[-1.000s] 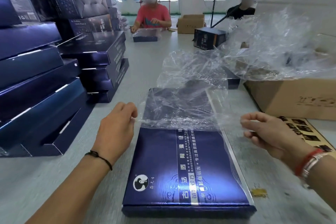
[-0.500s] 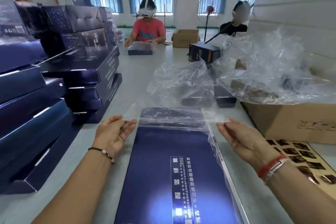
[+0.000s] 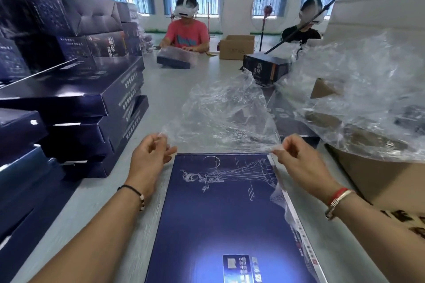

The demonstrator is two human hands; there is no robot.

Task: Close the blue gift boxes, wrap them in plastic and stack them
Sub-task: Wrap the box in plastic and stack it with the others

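A flat blue gift box [image 3: 227,213], closed, lies on the table in front of me, with a white line drawing on its lid. A clear plastic bag [image 3: 220,119] stretches past the box's far end. My left hand [image 3: 150,158] pinches the bag's mouth at the left corner, near the box's far left corner. My right hand [image 3: 296,161] pinches the mouth at the right corner. Part of the film trails along the box's right edge.
Stacks of blue boxes [image 3: 76,103] fill the left side of the table. A cardboard carton [image 3: 379,177] heaped with loose plastic bags stands at the right. Two people wearing headsets work at the far end, one handling a wrapped box [image 3: 176,58].
The bag's mouth has been pulled back from the middle of the lid to the box's far end. Both hands moved forward with it, and the lid now lies uncovered.
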